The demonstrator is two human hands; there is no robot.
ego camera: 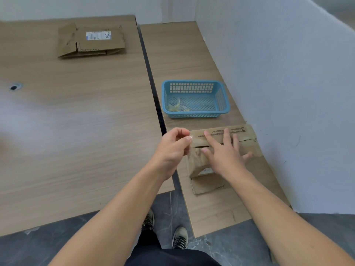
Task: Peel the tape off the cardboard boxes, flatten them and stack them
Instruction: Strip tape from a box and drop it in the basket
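A brown cardboard box (247,140) with printed text lies on the right-hand table, its near flap hanging open toward me. My right hand (225,152) presses flat on top of the box with the fingers spread. My left hand (173,148) sits at the box's left end and pinches a strip of clear tape (192,150) between thumb and fingertips; the tape stretches down the box's left side. A flattened cardboard box (91,41) with a white label lies at the far side of the left table.
A blue plastic basket (224,100) holding crumpled tape scraps stands just beyond the box. A white wall runs along the right table's edge. A dark gap separates the two wooden tables (76,112). My shoes stand on the grey floor below.
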